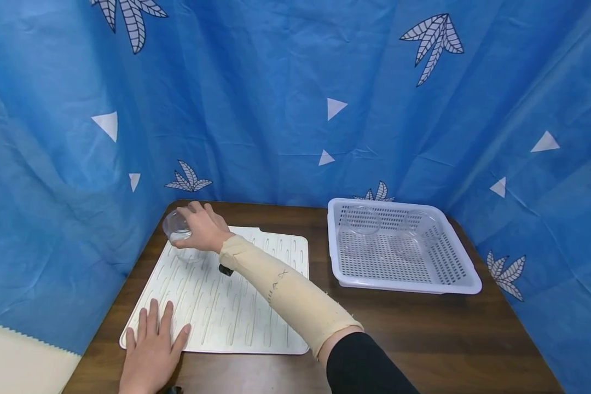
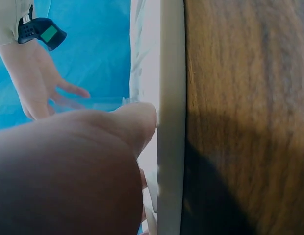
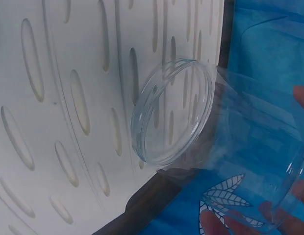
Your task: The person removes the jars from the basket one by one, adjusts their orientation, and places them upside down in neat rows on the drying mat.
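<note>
My right hand [image 1: 204, 227] grips a clear cup [image 3: 245, 132] by its upper part, fingers and thumb around it. The cup is at the far left corner of a white ridged drying mat [image 1: 241, 295]. In the right wrist view, its thick round end points toward the mat; whether it touches the mat I cannot tell. My left hand [image 1: 150, 345] rests flat with spread fingers on the mat's near left corner. In the left wrist view, the thumb [image 2: 135, 122] lies along the mat's edge, with the right hand [image 2: 37, 81] beyond it.
A white perforated plastic basket [image 1: 389, 282] stands at the back right of the brown wooden table [image 1: 423, 334]. Inside it are two clear cups, one at left [image 1: 361, 221] and one at right [image 1: 418, 232]. A blue patterned curtain [image 1: 276, 109] hangs behind and at both sides.
</note>
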A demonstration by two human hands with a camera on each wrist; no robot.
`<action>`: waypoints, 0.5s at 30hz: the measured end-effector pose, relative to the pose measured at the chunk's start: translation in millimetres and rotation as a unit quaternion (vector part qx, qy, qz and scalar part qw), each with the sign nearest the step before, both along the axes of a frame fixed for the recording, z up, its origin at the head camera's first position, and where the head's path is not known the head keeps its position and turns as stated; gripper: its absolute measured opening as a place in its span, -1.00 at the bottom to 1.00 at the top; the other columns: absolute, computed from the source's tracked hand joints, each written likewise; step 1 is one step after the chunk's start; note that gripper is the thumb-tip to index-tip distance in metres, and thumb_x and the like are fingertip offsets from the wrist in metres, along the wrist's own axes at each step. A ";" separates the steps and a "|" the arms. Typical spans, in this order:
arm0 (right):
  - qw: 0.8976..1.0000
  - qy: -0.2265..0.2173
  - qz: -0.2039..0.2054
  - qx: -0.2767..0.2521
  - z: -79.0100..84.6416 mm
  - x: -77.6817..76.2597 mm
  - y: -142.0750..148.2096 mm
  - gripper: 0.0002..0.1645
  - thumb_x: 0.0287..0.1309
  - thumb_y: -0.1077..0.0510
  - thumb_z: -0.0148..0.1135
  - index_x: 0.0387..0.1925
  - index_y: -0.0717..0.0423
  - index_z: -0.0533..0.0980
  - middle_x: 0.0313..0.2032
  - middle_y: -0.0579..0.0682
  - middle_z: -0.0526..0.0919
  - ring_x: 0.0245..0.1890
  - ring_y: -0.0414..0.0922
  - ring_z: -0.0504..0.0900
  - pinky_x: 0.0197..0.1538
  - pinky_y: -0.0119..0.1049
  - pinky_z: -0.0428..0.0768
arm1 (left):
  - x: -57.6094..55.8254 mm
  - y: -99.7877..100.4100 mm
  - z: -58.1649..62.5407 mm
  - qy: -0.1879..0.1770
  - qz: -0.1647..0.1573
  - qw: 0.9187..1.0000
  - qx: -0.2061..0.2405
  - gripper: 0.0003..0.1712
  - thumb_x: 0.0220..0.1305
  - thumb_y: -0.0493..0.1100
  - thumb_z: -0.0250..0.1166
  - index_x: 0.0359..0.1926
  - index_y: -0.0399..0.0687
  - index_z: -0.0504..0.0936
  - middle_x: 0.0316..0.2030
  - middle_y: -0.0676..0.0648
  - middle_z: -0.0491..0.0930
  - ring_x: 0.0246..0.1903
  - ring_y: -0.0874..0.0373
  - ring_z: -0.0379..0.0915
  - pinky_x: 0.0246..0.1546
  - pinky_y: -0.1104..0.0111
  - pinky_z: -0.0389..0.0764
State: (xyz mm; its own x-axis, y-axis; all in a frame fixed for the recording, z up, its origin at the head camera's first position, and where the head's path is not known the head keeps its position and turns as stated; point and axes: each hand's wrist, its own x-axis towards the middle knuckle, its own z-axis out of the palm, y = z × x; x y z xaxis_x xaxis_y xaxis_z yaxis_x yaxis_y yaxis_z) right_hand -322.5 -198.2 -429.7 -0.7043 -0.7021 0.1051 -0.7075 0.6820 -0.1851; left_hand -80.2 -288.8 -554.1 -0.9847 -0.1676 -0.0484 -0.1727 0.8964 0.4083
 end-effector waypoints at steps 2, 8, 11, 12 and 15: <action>1.000 -0.001 0.001 -0.005 -2.6 -1.0 0.8 0.08 0.29 -0.48 0.43 0.69 -0.27 0.28 0.53 -0.16 0.35 0.34 -0.14 0.40 0.08 -0.40 0.66 | -0.4 1.6 0.0 -0.001 0.000 1.000 0.003 0.04 0.73 0.32 -0.05 0.63 -0.57 0.03 0.60 -0.71 -0.28 0.57 -0.72 -0.47 0.38 -0.63 -0.37; 1.000 -0.007 -0.002 -0.019 -10.9 0.2 1.8 0.14 0.32 -0.49 0.39 0.74 -0.23 0.19 0.61 -0.06 0.24 0.35 -0.10 0.39 0.06 -0.41 0.67 | 0.4 3.6 0.2 -0.011 0.001 1.000 0.004 0.02 0.74 0.29 -0.05 0.63 -0.57 0.00 0.59 -0.71 -0.31 0.57 -0.72 -0.48 0.39 -0.63 -0.37; 1.000 -0.005 -0.012 -0.016 -11.1 0.6 0.7 0.26 0.28 -0.53 0.39 0.78 -0.18 0.07 0.63 -0.02 0.20 0.39 -0.11 0.39 0.11 -0.38 0.68 | 0.5 2.3 1.0 -0.014 -0.002 1.000 0.000 0.01 0.75 0.28 -0.05 0.63 -0.58 -0.01 0.59 -0.72 -0.33 0.56 -0.73 -0.48 0.38 -0.64 -0.37; 1.000 -0.004 -0.015 -0.016 -10.1 0.9 0.5 0.31 0.26 -0.55 0.40 0.79 -0.16 0.03 0.64 -0.02 0.20 0.41 -0.11 0.39 0.13 -0.37 0.68 | 0.4 1.9 1.3 -0.013 -0.003 1.000 -0.001 0.01 0.75 0.28 -0.05 0.63 -0.58 -0.01 0.59 -0.72 -0.33 0.56 -0.74 -0.48 0.38 -0.64 -0.37; 1.000 -0.001 -0.023 -0.014 -3.9 1.6 1.1 0.44 0.19 -0.58 0.43 0.80 -0.08 -0.05 0.64 0.00 0.21 0.45 -0.12 0.36 0.21 -0.34 0.66 | -0.5 0.8 1.7 -0.010 -0.005 1.000 -0.004 0.01 0.75 0.27 -0.04 0.62 -0.60 -0.01 0.58 -0.74 -0.33 0.56 -0.75 -0.48 0.37 -0.65 -0.36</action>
